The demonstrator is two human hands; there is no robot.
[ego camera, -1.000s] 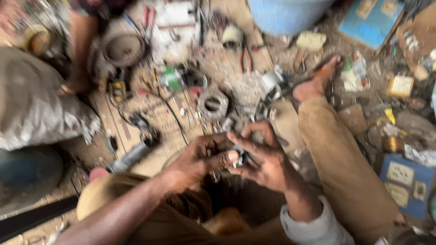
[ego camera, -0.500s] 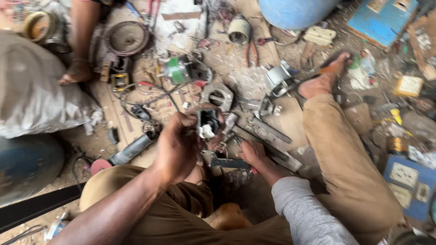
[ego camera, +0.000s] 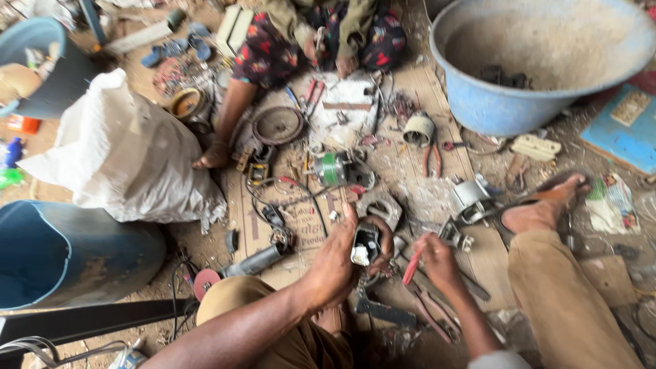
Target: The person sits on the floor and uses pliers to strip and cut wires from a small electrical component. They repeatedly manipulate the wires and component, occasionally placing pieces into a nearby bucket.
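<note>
At the far left of the cluttered floor stands a blue drum (ego camera: 61,249), with a stuffed white sack (ego camera: 126,160) just behind it. An angle grinder (ego camera: 236,268) with a red disc lies on the flattened cardboard (ego camera: 301,229) near the seated person's left knee. The left hand (ego camera: 335,263) is clamped around a small black motor housing (ego camera: 365,244), held upright over the cardboard's near edge, its light-coloured inner part facing the camera. Just beside it, the right hand (ego camera: 437,263) is closed on a red-handled tool (ego camera: 412,268), its tip pointing toward the housing; whether it touches cannot be told. Pliers (ego camera: 427,304) lie on the floor below that hand. Further right, the person's bare foot (ego camera: 543,208) rests on a sandal. A large blue basin (ego camera: 540,58) stands at the top right. Another person sits at the far edge, one hand (ego camera: 346,65) near scattered parts.
</note>
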